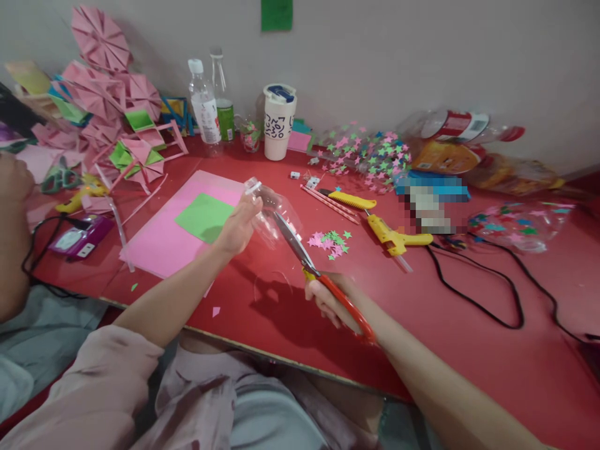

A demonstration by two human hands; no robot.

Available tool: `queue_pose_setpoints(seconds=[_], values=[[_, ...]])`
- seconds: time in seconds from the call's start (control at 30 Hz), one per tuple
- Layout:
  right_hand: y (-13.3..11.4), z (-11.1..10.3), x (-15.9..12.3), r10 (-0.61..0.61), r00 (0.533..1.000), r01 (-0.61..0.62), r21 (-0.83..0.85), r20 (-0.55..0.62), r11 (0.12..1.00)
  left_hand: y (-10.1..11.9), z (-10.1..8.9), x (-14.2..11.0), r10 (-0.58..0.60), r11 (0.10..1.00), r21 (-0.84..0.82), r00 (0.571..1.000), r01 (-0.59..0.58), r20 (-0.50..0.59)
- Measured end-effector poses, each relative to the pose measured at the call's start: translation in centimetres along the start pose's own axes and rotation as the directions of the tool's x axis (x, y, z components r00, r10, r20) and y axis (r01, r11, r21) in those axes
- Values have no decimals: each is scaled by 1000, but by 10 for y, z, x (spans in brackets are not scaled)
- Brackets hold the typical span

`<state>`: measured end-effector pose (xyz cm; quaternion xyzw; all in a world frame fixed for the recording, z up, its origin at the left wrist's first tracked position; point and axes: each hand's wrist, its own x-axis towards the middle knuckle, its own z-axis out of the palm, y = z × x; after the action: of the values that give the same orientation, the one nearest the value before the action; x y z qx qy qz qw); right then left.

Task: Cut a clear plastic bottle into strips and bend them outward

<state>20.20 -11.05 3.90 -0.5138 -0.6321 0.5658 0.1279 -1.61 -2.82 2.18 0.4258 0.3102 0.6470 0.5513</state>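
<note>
My left hand [239,224] is closed around the neck end of a clear plastic bottle top [276,209], which is cut off and held above the red table. My right hand [330,300] grips red-handled scissors [344,303]. Their metal blades point up and left and meet the bottle piece's near side; whether they are inside it or in front of it I cannot tell. Thin clear plastic strips [274,281] lie on the table below. Right of the bottle piece is a small heap of pink and green paper stars [330,242].
A yellow glue gun [396,236], yellow cutter [351,199] and striped straws [330,205] lie to the right. Green paper [204,217] rests on pink sheets [154,244] at left. Bottles [205,112] and a cup [279,125] stand behind. Another person's arm [14,231] is at far left.
</note>
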Motion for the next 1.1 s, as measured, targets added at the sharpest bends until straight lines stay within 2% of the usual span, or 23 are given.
queue_pose_setpoints(seconds=[0.13, 0.33, 0.43, 0.53, 0.67, 1.1], values=[[5, 1, 2, 16, 1000, -15, 44, -12, 999, -3, 0, -2, 19, 1000, 24, 999, -20, 29], [-8, 6, -1, 141, 988, -139, 25, -63, 990, -4, -2, -1, 41, 999, 10, 997, -42, 69], [-10, 5, -2, 121, 988, -119, 22, -98, 993, -3, -3, -1, 42, 999, 17, 997, -43, 71], [-5, 2, 0, 105, 994, -104, 26, -39, 994, -4, -3, -1, 43, 999, 30, 997, -45, 66], [5, -1, 3, 34, 999, -33, 21, -24, 999, -7, -3, -3, 34, 999, 38, 992, -39, 121], [-6, 3, 2, 105, 993, -104, 26, -55, 994, -14, -8, -1, 82, 991, 87, 973, -103, 217]])
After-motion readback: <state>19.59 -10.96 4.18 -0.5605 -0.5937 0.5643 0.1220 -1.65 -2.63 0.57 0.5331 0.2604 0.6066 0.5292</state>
